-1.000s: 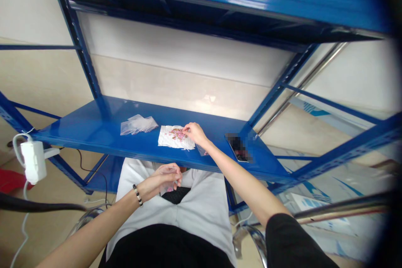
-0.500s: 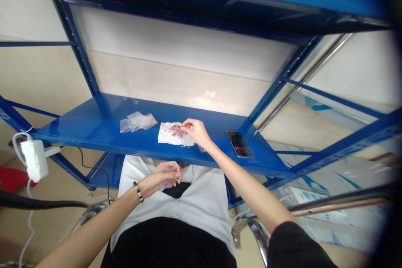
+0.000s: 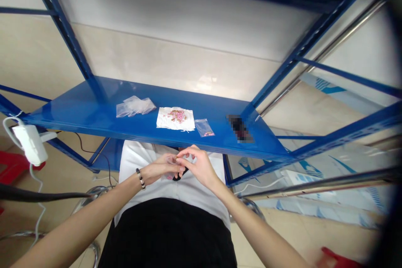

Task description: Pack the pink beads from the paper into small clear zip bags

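Blue shelf (image 3: 94, 113), one: spans the space beyond the fingers of both hands, its front edge nearest them

Light trousers (image 3: 188, 194), one pair: beneath the fingers, behind both hands as the camera looks down

Left hand (image 3: 160, 167), one: fingers curled closed around a small clear bag (image 3: 166, 176), which lies low against them, over the lap

Right hand (image 3: 201, 167), one: thumb and forefinger drawn narrow, tips at the upper part of that bag, beside the left fingers; whether a piece sits between them, one cannot tell

White sheet (image 3: 166, 124), one, crumpled: on the shelf, beyond the fingers

Clear bags (image 3: 135, 105), several, fanned and overlapping: on the shelf, beyond the left fingers and further to the left

Dark object (image 3: 239, 127), one, blurred out: on the shelf, beyond the right fingers and well to the right

Second bag (image 3: 203, 125), one, flat: on the shelf, beyond the right fingers, just beside the sheet, pink pieces low inside

Beaded bracelet (image 3: 140, 179), one: on the left wrist, behind the fingers

Small pieces (image 3: 177, 115), many, pink and golden brown: heaped on the sheet beyond the fingers; a few pink ones also show in the held bag

Step in hand, as judged: the right fingertips work at the mouth of the held bag. Handling there calls for a steady left grip, the opening kept apart and the right fingertips precisely placed
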`<state>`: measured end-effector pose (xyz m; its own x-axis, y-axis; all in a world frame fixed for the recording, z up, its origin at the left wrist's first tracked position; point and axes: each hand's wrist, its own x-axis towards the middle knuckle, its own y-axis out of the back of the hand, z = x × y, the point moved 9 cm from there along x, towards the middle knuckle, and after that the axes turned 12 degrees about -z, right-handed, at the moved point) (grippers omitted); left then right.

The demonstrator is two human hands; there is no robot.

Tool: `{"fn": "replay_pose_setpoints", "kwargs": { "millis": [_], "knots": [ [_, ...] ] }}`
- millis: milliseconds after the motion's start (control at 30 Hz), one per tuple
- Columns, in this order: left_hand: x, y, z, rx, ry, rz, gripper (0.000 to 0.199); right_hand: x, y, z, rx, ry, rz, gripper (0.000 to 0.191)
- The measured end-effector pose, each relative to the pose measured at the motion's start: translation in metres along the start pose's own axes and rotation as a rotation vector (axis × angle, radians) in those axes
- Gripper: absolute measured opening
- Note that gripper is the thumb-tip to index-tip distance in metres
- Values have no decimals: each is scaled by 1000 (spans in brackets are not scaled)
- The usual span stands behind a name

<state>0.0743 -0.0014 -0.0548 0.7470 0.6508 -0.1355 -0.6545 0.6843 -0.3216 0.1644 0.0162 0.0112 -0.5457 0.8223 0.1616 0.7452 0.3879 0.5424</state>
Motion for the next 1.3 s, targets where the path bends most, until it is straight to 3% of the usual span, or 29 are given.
{"fn": "replay_pose_setpoints", "kwargs": {
  "millis": [267,533,633,700,867,967,1033,1100,1200,1300],
  "knots": [
    [2,-3,-14,-77,-38,-19,25,-1,-10,-8,-31,77,-71,13],
    [-1,-13,-4,-88,-80,-61,23,-2,-6,-15,27,134,-156,12],
    [1,-16,4,-84,-91,-103,27,2,2,-9,57,145,-119,13],
    [1,-16,7,-50,-98,-102,34,2,11,-3,86,132,-25,15],
    [-3,-9,-4,16,-6,-51,42,-8,26,9,234,73,202,17],
    [-2,-6,-3,10,-44,-18,42,-12,31,14,383,61,298,41],
    [0,-2,0,1,-88,33,44,-10,30,20,434,34,298,41],
    [4,1,4,10,-118,71,45,-5,26,27,432,-23,249,23],
    [6,3,13,101,-187,113,40,-1,23,34,430,-87,213,31],
    [-2,13,24,182,-297,241,33,-2,19,32,449,-83,200,30]
  ]
}}
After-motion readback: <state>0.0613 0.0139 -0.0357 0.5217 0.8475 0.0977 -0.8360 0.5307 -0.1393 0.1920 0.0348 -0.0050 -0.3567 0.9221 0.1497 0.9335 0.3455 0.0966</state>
